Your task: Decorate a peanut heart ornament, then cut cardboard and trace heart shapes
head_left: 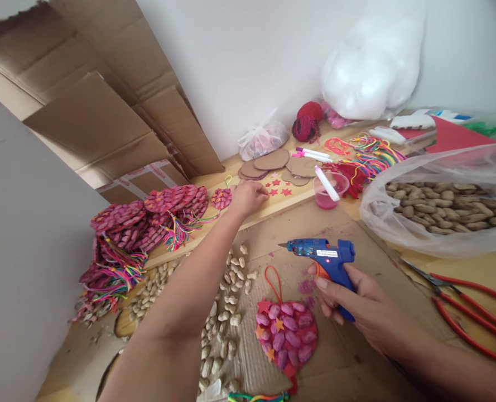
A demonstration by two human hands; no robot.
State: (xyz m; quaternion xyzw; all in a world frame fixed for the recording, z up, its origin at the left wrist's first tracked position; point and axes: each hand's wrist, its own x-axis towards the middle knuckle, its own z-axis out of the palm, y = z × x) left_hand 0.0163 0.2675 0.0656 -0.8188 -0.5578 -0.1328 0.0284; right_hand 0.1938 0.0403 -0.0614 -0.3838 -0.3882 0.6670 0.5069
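My right hand [356,301] grips a blue hot glue gun [321,249] by its handle, a finger at the orange trigger and the nozzle pointing left. Below it on the cardboard lies a heart-shaped ornament [292,339] covered with pink-painted peanut shells, with several stars on its left side and a red loop on top. My left hand [250,199] reaches across to the wooden ledge, fingers drawn together beside small red stars [274,191]. Whatever its fingertips pinch, if anything, is hidden. A small pink ornament [221,198] lies just left of that hand.
Finished ornaments [147,218] with coloured tassels are piled at left. Loose peanuts [231,301] lie under my left arm. Cardboard discs [271,159], a cup of pink paint [330,192] and a bag of peanuts [448,206] stand farther back. Red-handled scissors [469,307] lie at right.
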